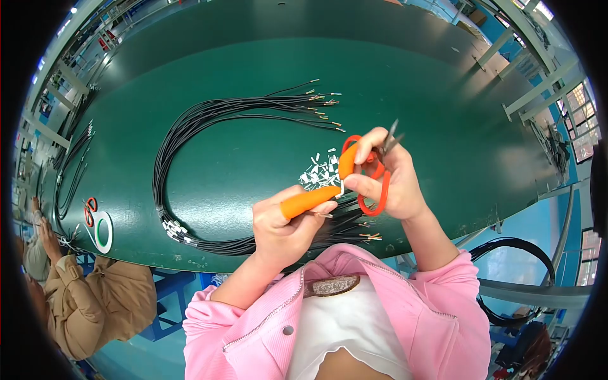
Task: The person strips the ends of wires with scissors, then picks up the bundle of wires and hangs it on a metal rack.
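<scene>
Orange covers sit on a finger of each hand. My left hand point(288, 221) is closed, its covered index finger and thumb pinching a thin cable end. My right hand point(392, 180) is closed around red-handled scissors point(384, 189), whose blades point up and away. Its thumb and covered finger also pinch a small white piece point(342, 187) at the tip of the left fingers. Just behind the fingertips lies a pile of small white pieces point(320, 171). A bundle of black cables point(166, 152) curves in a U from the far side round to beneath my left hand.
Along the left of the green table point(266, 152) are a roll of white tape point(103, 232), another red-handled pair of scissors point(89, 212) and more black cables point(76, 158). A person in a brown jacket point(107, 297) sits at lower left. Coiled black cable point(551, 259) hangs at lower right.
</scene>
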A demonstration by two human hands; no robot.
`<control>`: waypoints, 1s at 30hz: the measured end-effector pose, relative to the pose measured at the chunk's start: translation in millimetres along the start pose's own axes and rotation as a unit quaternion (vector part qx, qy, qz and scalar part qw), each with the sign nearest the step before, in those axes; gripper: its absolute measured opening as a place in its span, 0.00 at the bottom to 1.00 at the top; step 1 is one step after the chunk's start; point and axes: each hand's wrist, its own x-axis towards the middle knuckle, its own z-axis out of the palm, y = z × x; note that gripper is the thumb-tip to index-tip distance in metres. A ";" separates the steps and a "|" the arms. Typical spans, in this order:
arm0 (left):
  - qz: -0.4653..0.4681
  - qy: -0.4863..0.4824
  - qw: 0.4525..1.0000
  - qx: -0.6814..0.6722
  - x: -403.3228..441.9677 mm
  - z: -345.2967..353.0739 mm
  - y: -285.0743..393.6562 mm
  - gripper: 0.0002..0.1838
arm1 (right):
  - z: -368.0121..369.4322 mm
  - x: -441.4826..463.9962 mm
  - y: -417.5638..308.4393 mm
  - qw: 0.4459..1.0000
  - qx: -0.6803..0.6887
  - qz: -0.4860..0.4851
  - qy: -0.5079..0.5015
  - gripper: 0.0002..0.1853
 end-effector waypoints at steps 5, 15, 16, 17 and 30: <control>-0.024 -0.013 1.000 -0.010 2.7 2.3 -0.8 0.01 | -0.6 1.7 -3.5 0.975 -0.147 -0.110 -0.123 0.14; -0.021 0.033 0.999 0.007 4.9 1.0 -6.1 0.06 | -3.6 -5.4 -8.2 0.998 -0.061 0.013 0.011 0.14; -0.006 0.038 0.999 0.014 5.2 1.8 -5.9 0.07 | -2.7 -5.9 -8.0 0.998 -0.048 0.026 0.013 0.13; 0.010 0.039 0.999 0.035 5.4 2.3 -5.0 0.07 | -3.0 -5.1 -8.0 0.999 -0.043 0.029 0.015 0.13; -0.032 -0.008 0.998 0.052 7.8 2.5 -1.3 0.03 | -13.8 0.4 -6.0 0.929 -0.279 -0.229 -0.088 0.12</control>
